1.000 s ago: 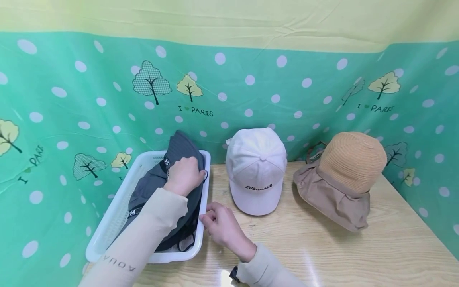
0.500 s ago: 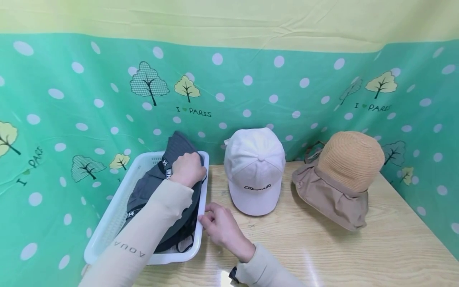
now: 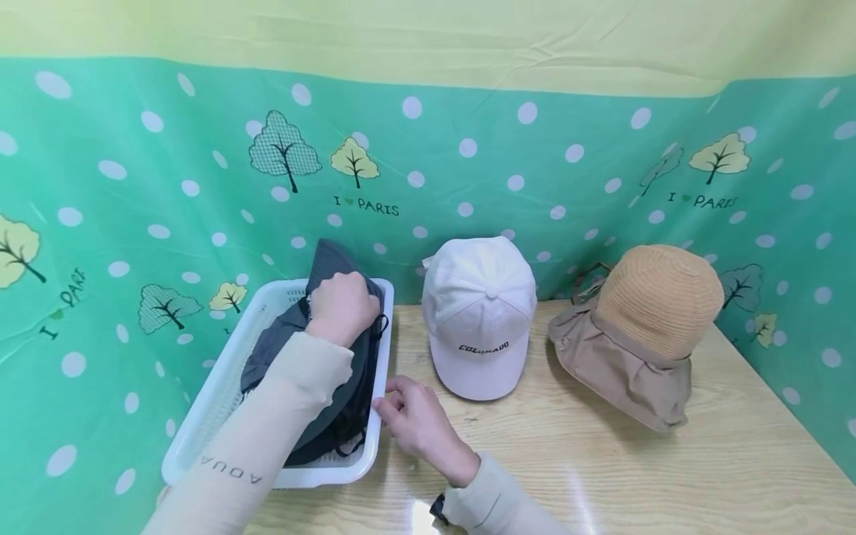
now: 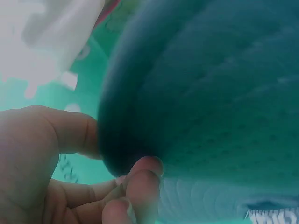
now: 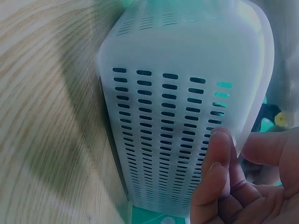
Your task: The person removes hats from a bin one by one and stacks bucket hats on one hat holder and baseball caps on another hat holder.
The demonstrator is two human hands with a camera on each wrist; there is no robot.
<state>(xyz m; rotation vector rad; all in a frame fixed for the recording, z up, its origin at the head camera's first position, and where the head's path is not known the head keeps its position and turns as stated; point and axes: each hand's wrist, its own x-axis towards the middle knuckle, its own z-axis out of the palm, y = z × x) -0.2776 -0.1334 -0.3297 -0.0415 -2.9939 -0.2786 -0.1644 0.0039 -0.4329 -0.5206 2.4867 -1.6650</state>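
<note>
My left hand (image 3: 342, 308) pinches the brim of a dark grey bucket hat (image 3: 328, 258) inside a white plastic basket (image 3: 217, 386). In the left wrist view the stitched brim (image 4: 224, 107) runs between the thumb and curled fingers (image 4: 140, 182). More dark cloth lies under my forearm; whether it is one hat or several I cannot tell. A black cord loop shows at the basket's right side. My right hand (image 3: 421, 423) grips the basket's right rim, its thumb and fingers on either side of the rim in the right wrist view, near the slotted wall (image 5: 159, 107).
On the wooden table (image 3: 535, 453), a white baseball cap (image 3: 478, 319) lettered COLORADO stands right of the basket. Farther right sits a straw-crowned hat (image 3: 658, 297) with a brown cloth brim. A green polka-dot curtain (image 3: 441, 119) hangs behind the table.
My left hand has risen slightly with the hat's brim, and the lettered bands are now mostly hidden. More black cord shows at the right. My right hand keeps its place on the rim.
</note>
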